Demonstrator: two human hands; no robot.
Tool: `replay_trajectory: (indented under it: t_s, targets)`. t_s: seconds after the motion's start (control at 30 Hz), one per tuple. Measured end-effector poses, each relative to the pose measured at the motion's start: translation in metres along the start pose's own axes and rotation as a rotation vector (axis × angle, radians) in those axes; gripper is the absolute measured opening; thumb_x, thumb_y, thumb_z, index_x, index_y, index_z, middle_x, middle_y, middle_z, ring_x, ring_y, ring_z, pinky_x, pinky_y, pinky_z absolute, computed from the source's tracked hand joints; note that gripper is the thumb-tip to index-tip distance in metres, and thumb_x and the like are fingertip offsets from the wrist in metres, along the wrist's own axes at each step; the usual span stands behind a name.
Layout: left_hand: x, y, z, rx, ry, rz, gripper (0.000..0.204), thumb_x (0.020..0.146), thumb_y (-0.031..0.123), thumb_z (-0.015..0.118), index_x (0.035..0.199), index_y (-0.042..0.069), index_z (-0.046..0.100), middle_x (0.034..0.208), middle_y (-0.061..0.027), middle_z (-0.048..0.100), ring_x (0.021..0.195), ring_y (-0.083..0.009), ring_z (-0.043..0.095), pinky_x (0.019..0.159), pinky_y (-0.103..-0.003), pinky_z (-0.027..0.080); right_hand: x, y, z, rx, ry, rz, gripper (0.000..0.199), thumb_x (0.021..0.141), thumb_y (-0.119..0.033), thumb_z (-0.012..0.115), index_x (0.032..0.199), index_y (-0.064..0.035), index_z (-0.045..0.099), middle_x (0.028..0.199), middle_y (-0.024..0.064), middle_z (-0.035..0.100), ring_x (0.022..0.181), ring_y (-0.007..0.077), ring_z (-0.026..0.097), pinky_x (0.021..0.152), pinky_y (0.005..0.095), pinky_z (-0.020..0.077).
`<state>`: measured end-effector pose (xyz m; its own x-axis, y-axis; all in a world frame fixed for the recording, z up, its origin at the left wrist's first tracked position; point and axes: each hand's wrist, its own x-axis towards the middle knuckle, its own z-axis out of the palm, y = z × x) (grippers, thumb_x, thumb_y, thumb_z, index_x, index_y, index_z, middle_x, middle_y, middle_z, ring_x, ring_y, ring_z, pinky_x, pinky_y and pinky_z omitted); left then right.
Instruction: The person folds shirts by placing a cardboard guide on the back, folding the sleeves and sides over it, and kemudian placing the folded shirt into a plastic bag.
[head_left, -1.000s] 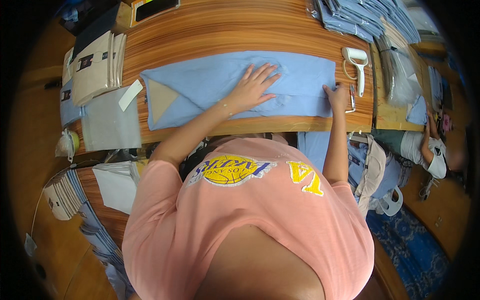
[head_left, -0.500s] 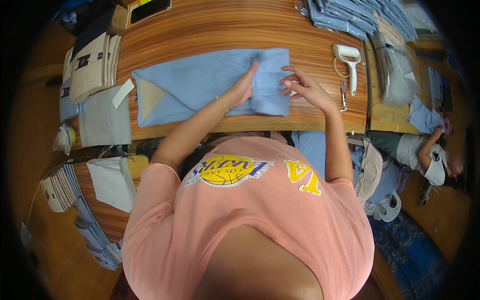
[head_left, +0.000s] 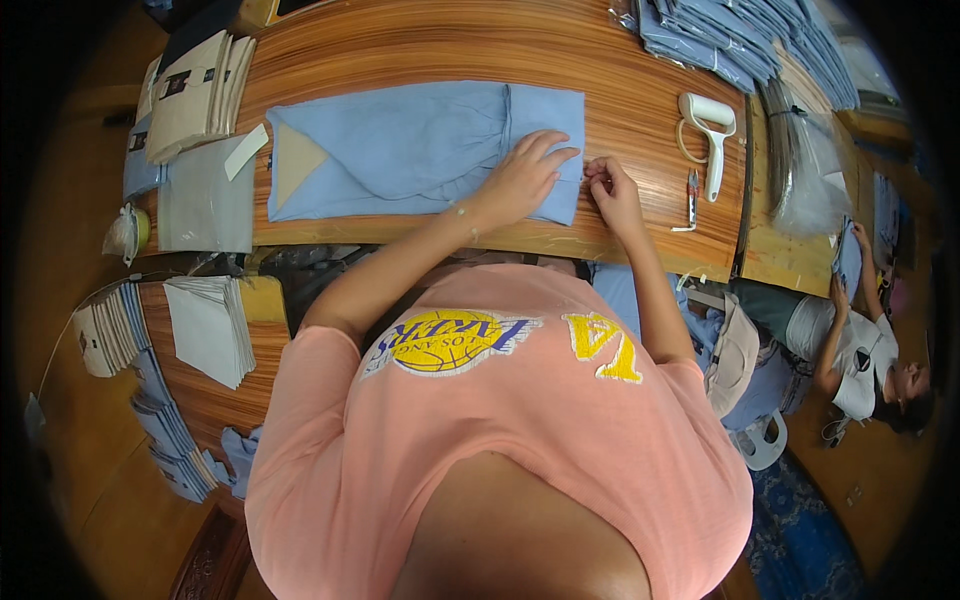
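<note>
A light blue folded garment [head_left: 400, 140] lies lengthwise across the table, with a beige triangular patch showing at its left end and a folded band [head_left: 545, 105] at its right end. My left hand [head_left: 525, 178] rests on that band, its fingers stretched out flat toward the right edge. Just off the same edge, my right hand [head_left: 615, 192] has thumb and fingers drawn together in a pinch. Whatever may be between those fingertips is too small to make out.
A white lint roller [head_left: 712, 135] and small thread snips [head_left: 692, 200] lie to the right. Bagged blue garments [head_left: 700, 40] are piled at the far right. Beige packed garments [head_left: 190, 95], clear plastic bags [head_left: 205, 215] and a white tag [head_left: 246, 152] sit left. A co-worker [head_left: 850, 330] handles blue cloth.
My left hand has slid right onto the folded band, which now looks flatter. My right hand has come down beside the garment's edge, its fingers going from spread to pinched.
</note>
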<state>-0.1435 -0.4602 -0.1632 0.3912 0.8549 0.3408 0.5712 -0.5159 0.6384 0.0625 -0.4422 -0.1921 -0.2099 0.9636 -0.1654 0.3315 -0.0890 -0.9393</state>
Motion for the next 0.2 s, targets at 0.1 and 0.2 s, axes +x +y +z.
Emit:
replay_trajectory:
  t_s: [0.1,0.2]
  targets:
    - [0.014,-0.023,0.021,0.234,-0.079,0.047,0.044,0.085,0.014,0.054,0.127,0.008,0.044,0.129,-0.0160,0.042,0.122,-0.0325,0.037,0.101,-0.049,0.029,-0.004,-0.001,0.001,-0.508,0.107,-0.446,0.020,0.068,0.000,0.067,0.087,-0.0018,0.061,0.087,0.0117,0.060,0.082,0.0309,0.056,0.072,0.0372,0.0462]
    - [0.020,-0.042,0.032,0.236,-0.180,0.009,0.048,0.085,0.020,0.055,0.131,0.011,0.042,0.131,-0.0160,0.041,0.125,-0.0337,0.034,0.102,-0.051,0.026,-0.005,0.008,0.012,-0.567,0.200,-0.428,0.020,0.066,-0.002,0.069,0.085,-0.0038,0.063,0.090,0.0110,0.060,0.089,0.0305,0.055,0.078,0.0380,0.0441]
